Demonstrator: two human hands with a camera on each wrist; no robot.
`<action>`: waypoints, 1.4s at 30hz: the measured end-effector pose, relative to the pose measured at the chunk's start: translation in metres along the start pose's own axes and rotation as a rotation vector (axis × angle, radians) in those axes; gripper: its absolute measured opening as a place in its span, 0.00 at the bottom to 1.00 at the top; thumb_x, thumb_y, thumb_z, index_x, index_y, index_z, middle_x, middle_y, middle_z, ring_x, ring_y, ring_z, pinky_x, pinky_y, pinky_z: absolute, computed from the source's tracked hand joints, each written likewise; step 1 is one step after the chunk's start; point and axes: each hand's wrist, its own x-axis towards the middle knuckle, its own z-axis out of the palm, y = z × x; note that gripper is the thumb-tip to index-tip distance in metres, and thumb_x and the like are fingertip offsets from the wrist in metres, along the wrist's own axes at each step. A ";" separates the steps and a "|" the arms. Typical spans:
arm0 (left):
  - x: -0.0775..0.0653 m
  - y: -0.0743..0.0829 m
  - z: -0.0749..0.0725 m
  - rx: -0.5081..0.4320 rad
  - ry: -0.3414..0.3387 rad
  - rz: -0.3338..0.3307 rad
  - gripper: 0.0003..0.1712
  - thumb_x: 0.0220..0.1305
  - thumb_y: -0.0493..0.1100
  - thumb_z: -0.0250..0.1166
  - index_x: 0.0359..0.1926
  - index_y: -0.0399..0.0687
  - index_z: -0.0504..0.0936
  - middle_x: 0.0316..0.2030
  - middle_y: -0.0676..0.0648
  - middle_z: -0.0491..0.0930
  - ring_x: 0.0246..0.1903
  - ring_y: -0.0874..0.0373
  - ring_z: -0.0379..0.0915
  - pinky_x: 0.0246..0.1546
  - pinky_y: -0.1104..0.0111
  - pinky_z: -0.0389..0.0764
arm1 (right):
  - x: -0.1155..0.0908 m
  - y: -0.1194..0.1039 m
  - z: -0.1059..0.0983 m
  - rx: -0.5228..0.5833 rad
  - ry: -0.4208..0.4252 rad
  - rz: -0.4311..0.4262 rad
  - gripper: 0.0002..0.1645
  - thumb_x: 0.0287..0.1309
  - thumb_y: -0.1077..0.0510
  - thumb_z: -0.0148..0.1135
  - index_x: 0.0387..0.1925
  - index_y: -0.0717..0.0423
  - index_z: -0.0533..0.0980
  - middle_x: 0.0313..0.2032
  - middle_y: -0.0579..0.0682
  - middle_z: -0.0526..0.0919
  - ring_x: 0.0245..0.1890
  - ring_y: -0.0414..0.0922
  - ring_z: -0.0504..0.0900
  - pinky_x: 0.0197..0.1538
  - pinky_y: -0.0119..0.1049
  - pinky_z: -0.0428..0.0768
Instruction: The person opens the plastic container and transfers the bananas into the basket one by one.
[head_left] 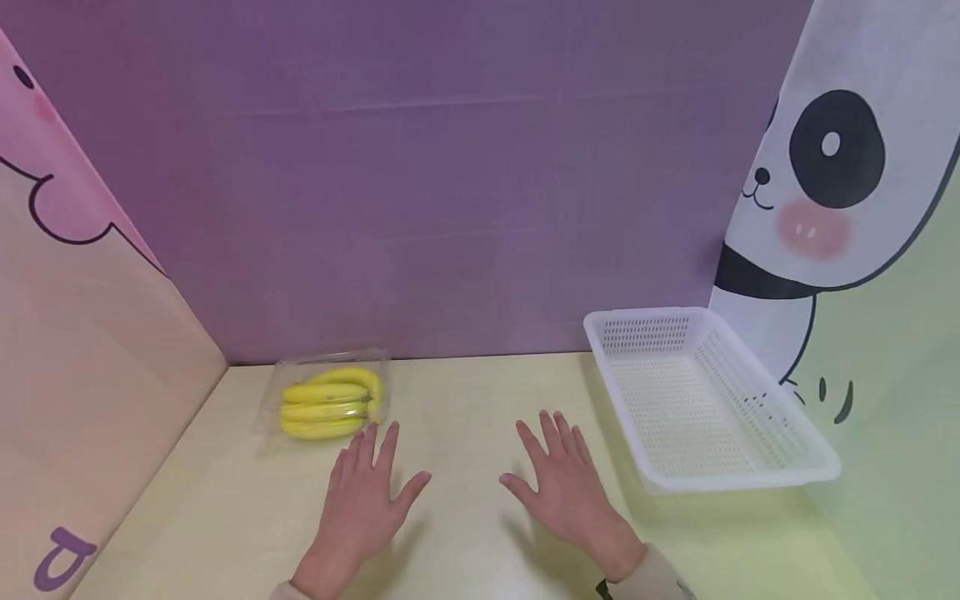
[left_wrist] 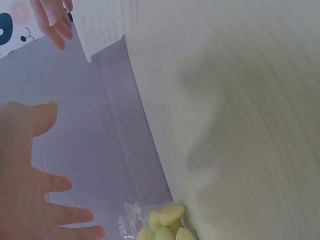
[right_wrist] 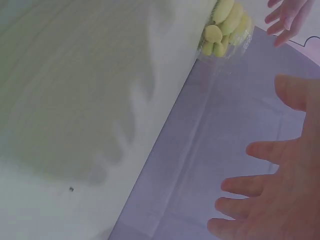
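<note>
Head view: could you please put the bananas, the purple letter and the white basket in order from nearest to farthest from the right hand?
1. White basket, just right of the right hand.
2. Bananas, across to the left.
3. Purple letter, at the far lower left.

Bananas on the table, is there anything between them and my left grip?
No separate object shows between your left grip and the bananas. Only the clear plastic packaging around the fruit seems to stand in the way of touching it directly.
</note>
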 end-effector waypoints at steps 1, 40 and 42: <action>-0.001 -0.002 0.000 -0.005 0.003 -0.005 0.47 0.70 0.65 0.59 0.76 0.38 0.61 0.72 0.28 0.58 0.72 0.29 0.52 0.70 0.38 0.54 | 0.000 -0.001 0.001 0.015 -0.005 -0.001 0.43 0.70 0.32 0.53 0.75 0.53 0.65 0.74 0.67 0.60 0.76 0.65 0.51 0.76 0.59 0.49; 0.028 -0.051 -0.021 -0.069 0.173 0.021 0.37 0.70 0.52 0.64 0.69 0.31 0.67 0.65 0.25 0.66 0.63 0.26 0.64 0.58 0.35 0.66 | 0.056 -0.026 0.002 0.245 0.065 -0.070 0.38 0.71 0.40 0.56 0.72 0.57 0.66 0.72 0.64 0.64 0.73 0.61 0.62 0.69 0.60 0.65; 0.028 -0.056 -0.025 -0.064 0.185 0.020 0.37 0.70 0.51 0.64 0.69 0.31 0.67 0.64 0.25 0.66 0.62 0.26 0.64 0.57 0.34 0.67 | 0.059 -0.030 0.003 0.262 0.064 -0.070 0.38 0.71 0.40 0.56 0.72 0.57 0.66 0.72 0.64 0.64 0.72 0.61 0.62 0.69 0.60 0.65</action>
